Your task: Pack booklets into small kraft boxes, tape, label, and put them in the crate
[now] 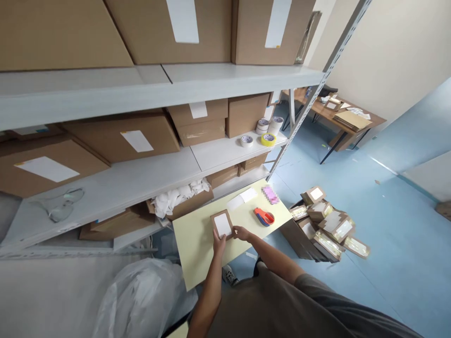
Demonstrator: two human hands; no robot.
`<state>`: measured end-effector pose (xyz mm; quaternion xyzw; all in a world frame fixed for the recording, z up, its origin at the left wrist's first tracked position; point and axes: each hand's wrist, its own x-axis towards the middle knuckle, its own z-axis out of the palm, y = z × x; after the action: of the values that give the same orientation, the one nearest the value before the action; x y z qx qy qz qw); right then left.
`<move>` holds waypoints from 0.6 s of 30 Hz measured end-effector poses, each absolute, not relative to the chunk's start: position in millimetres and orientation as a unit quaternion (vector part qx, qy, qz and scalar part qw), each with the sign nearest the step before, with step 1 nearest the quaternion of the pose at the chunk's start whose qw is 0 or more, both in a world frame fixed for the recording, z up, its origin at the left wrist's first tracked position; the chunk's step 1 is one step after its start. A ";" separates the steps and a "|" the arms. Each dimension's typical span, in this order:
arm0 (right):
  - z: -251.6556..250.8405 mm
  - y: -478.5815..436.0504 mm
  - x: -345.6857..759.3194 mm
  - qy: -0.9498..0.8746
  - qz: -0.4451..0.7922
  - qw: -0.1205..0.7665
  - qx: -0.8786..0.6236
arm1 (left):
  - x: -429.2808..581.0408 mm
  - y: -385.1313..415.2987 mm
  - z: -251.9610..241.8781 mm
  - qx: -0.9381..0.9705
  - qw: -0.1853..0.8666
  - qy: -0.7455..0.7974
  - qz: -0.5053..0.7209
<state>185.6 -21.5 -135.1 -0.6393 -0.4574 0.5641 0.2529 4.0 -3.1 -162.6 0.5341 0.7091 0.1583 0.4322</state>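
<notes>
A small brown cardboard box (229, 216) with a white label (222, 225) on its top face is between my hands, over the pale yellow table (193, 258). My left hand (219, 243) grips its near left edge, thumb on the label's lower border. At the right side, my right hand (241, 233) pinches the near corner. Whether the box rests on the table or is slightly raised, I cannot tell. Right of it lies a red and blue tape dispenser (262, 216). Behind are white paper sheets (242, 198) and a pink blurred item (270, 194).
A grey metal shelf (158, 164) with large cartons rises in front, carrying several tape rolls (268, 139). To the right, a large carton (294, 237) overflows with small labelled boxes. A plastic bag (141, 295) bulges at lower left. A brown desk (377, 119) stands far right.
</notes>
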 end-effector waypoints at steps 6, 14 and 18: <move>-136.8 -14.9 218.2 -0.471 0.492 0.224 -0.697 | 12.1 -7.5 -143.1 0.514 0.394 0.739 0.185; -125.3 58.8 303.5 -0.519 0.414 0.158 -0.731 | 88.7 68.8 -108.5 0.622 0.388 0.643 0.220; -146.6 102.3 330.0 -0.550 0.381 0.077 -0.739 | 130.3 127.5 -123.4 0.660 0.412 0.619 0.108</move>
<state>330.0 102.3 -146.6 -0.7389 -0.5504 0.3809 0.0770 130.3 127.5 -123.4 0.6602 0.6186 0.1085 0.4119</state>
